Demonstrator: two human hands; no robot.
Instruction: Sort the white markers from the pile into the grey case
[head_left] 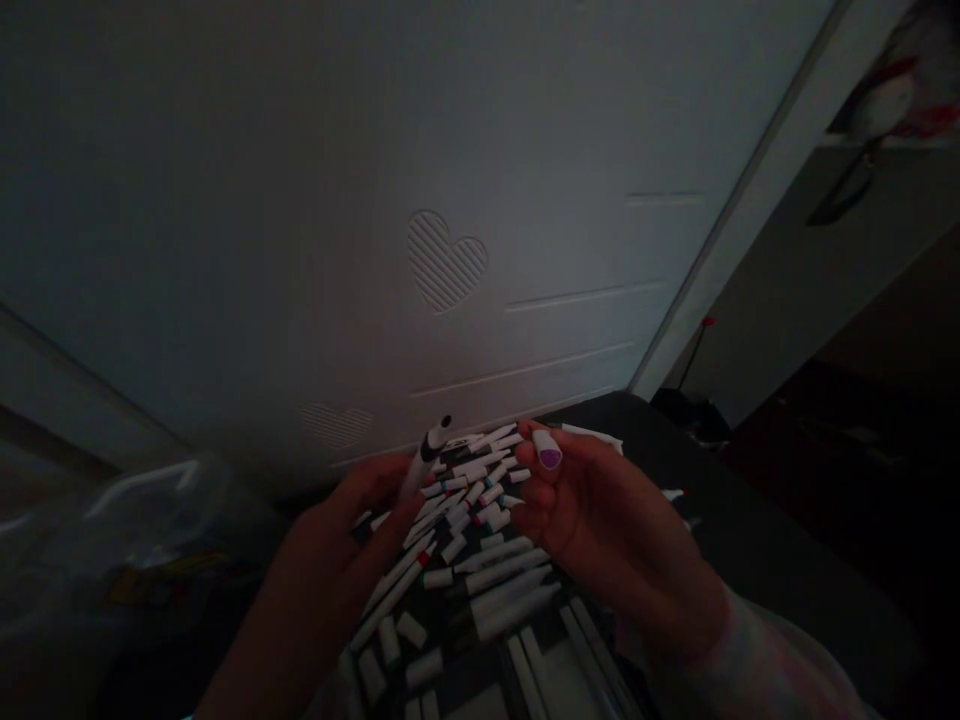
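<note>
My left hand [360,530] is closed around a white marker [424,460], held upright with its dark end pointing up. Between the fingers of my right hand [600,510] is a white marker cap [547,448], its purple end facing me. The two hands are apart, level with each other. Below and between them lie many loose white caps [491,495] and several white markers [502,575] on a dark surface. Some of the pile is hidden behind my hands.
A pale panel with a carved heart [448,262] rises right behind the pile. At the left stands a clear plastic container [112,520]. The dark surface [750,560] stretches to the right, with a red-tipped marker [675,493] on it. The light is dim.
</note>
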